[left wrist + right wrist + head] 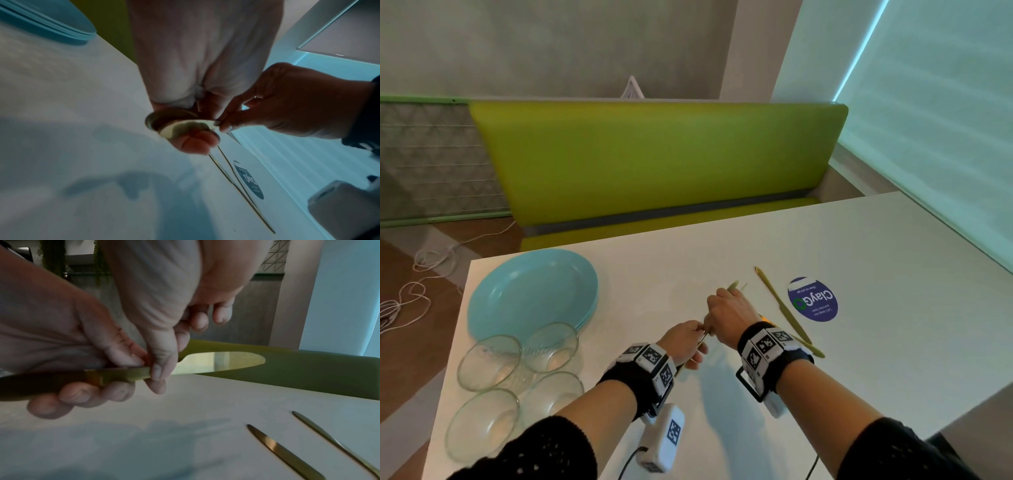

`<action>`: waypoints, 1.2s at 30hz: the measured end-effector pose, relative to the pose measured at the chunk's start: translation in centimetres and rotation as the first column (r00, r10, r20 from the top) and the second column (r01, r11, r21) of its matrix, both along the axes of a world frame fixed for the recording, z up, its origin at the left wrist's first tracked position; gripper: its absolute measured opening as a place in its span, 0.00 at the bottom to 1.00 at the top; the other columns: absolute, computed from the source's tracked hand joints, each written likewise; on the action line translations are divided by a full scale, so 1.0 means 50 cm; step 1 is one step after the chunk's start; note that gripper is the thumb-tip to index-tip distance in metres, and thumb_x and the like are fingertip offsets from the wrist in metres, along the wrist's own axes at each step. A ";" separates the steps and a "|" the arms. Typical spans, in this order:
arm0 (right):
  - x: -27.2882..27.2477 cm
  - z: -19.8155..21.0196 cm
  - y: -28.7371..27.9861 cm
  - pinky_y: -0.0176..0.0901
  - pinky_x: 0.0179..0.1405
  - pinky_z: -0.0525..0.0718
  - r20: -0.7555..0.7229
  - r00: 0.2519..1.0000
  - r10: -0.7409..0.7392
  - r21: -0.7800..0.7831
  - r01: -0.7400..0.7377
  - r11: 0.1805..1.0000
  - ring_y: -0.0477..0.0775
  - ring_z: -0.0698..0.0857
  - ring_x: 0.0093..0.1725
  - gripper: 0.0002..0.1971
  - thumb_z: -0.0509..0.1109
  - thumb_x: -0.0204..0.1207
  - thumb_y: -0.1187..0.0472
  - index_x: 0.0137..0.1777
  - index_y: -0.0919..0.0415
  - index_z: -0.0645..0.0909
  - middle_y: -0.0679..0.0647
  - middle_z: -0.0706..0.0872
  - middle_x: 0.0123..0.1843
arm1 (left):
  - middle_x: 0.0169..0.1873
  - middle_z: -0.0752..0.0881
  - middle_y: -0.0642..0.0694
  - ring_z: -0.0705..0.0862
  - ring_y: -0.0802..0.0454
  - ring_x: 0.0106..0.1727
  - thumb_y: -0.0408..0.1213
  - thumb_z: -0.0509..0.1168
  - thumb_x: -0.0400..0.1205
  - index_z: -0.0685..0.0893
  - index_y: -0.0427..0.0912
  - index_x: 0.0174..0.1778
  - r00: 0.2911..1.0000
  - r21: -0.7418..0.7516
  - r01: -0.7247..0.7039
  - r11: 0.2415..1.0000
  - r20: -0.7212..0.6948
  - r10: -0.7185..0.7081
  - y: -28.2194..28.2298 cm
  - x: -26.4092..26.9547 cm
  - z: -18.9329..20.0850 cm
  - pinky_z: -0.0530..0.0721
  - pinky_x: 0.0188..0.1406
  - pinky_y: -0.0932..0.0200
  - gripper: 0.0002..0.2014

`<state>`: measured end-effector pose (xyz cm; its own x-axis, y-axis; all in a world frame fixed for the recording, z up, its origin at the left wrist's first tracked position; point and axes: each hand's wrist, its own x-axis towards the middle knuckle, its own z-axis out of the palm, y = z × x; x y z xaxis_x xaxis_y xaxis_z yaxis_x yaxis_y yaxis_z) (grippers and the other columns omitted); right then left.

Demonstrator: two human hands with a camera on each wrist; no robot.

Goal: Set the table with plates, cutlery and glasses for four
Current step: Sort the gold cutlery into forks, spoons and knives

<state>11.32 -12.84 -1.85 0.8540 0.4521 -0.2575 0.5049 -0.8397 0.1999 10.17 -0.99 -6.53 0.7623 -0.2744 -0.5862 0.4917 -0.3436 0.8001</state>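
Both hands meet above the white desk [893,260]: the left hand [685,339] grips a bundle of gold cutlery [218,362], and the right hand [729,315] pinches one knife in it. How many pieces the bundle holds is hidden by the fingers. Two more gold knives [285,452] lie beside a round sticker [812,299] reading "ClayGo". Four glasses [489,363] stand by a stack of blue plates [530,291], at least three.

Dim, cool light enters from the window blind [928,120] at right; soft shadows fall on the surface [859,257]. Wrist views blurred, edges bowed.
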 end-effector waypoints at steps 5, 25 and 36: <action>-0.002 -0.004 -0.002 0.43 0.46 0.78 0.075 0.996 -0.044 0.076 0.038 0.996 0.54 0.82 0.48 0.05 0.76 0.69 0.55 0.44 0.49 0.91 0.50 0.86 0.43 | 0.31 0.75 0.46 0.69 0.55 0.25 0.32 0.47 0.86 0.74 0.39 0.49 1.000 0.006 -0.018 1.000 -0.003 0.018 -0.016 0.000 -0.001 0.65 0.21 0.65 0.10; -0.007 -0.117 -0.220 0.44 0.61 0.81 -0.167 0.584 -0.794 0.011 0.807 0.591 0.55 0.82 0.65 0.16 0.62 0.81 0.60 0.66 0.60 0.78 0.56 0.80 0.66 | 0.29 0.72 0.47 0.67 0.54 0.25 0.35 0.47 0.88 0.75 0.43 0.38 0.990 0.007 -0.142 0.990 -0.021 0.142 -0.014 0.035 0.004 0.62 0.20 0.64 0.16; -0.010 -0.123 -0.216 0.43 0.57 0.82 -0.139 0.533 -0.835 -0.043 0.839 0.543 0.54 0.84 0.63 0.14 0.59 0.83 0.63 0.64 0.61 0.80 0.55 0.85 0.63 | 0.30 0.73 0.46 0.68 0.54 0.26 0.36 0.47 0.88 0.75 0.42 0.40 0.986 0.019 -0.167 0.986 -0.014 0.167 -0.013 0.040 -0.001 0.64 0.22 0.63 0.15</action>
